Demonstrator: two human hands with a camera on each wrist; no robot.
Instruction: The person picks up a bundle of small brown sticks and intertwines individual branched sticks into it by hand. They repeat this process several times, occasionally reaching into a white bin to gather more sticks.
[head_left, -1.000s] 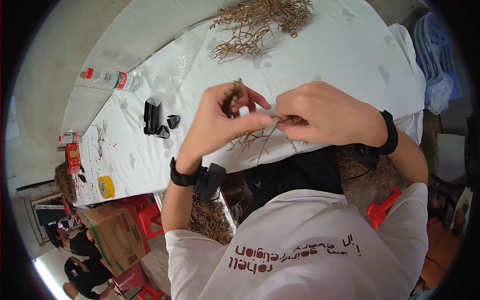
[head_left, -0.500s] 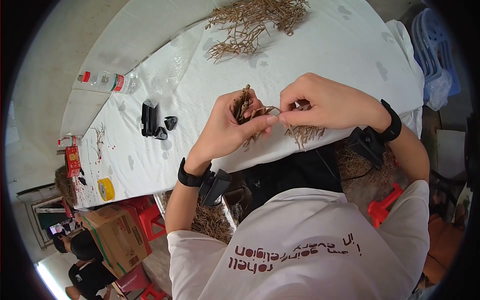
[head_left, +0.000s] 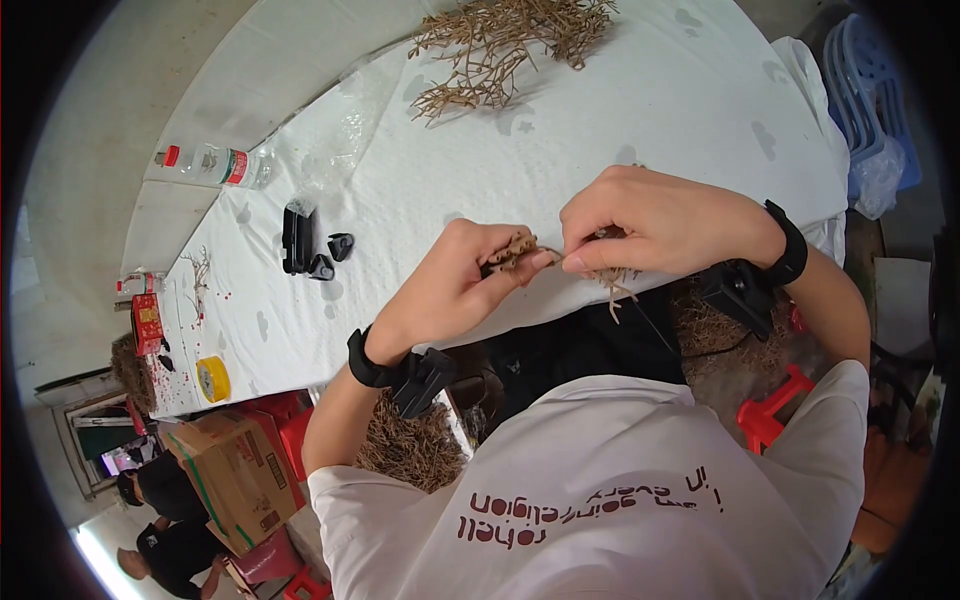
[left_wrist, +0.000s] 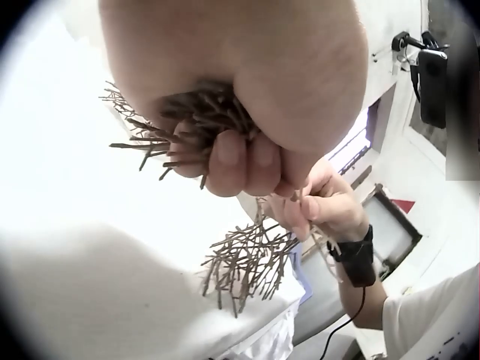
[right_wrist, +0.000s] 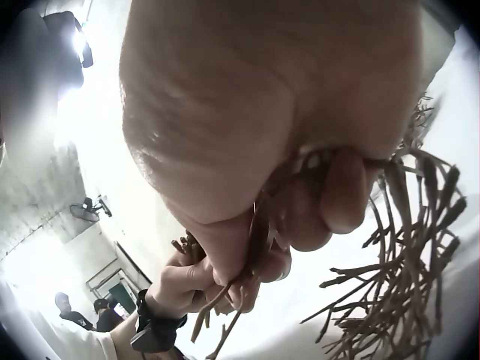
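My left hand [head_left: 435,295] grips a bundle of brown twigs [head_left: 513,252], its fingers curled round the stems; in the left wrist view the twig tips [left_wrist: 150,146] stick out past the fingers. My right hand [head_left: 670,222] pinches a thin stem between thumb and forefinger, close to the left fingertips. Branched twigs [right_wrist: 397,277] hang beside the right palm in the right wrist view, and twigs [left_wrist: 251,262] show below the hands in the left wrist view. The hands are close together over the table's near edge.
A pile of twigs [head_left: 510,50] lies on the white table [head_left: 660,110]. Leftward are a bottle [head_left: 215,163], a black case [head_left: 297,238], small black pieces [head_left: 340,246] and yellow tape [head_left: 212,379]. More twigs [head_left: 410,445] are below the table, near a cardboard box [head_left: 235,480].
The left hand has moved lower and turned, tilting its bundle from upright to sideways. The right hand remains close by, still pinching, and has dropped slightly since the half-second-old frame.
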